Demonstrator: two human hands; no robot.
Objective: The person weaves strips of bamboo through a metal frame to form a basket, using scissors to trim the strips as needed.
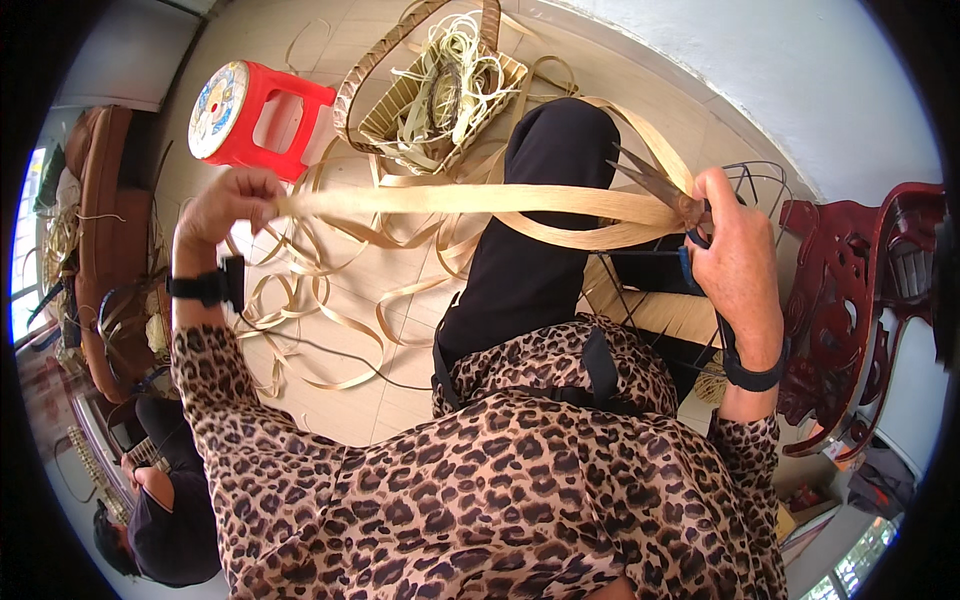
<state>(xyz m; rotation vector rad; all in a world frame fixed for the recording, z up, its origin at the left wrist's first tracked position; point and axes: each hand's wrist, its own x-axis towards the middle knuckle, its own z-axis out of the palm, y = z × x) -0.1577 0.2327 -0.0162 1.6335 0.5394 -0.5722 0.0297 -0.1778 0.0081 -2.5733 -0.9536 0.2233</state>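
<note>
A long, flat strip of pale straw-coloured braid [430, 199] stretches across in front of me, over my raised knee. My left hand [238, 203] pinches its left end between thumb and fingers. On the other side, my right hand [737, 255] is closed around a pair of scissors [648, 180], whose blades point up and to the left, a little apart. The strip also runs to the fingers of this hand, folding back there in loops. Those fingers partly hide the scissors' handles and where the strip is gripped.
Loose strip curls [350, 310] over the tiled floor. Beyond them stand a red plastic stool [290, 120] and a handled basket [385, 125] holding pale fibres. A dark wire frame [640, 300] is beside my leg, carved red-brown furniture [840, 290] at right. Another person [175, 520] sits at lower left.
</note>
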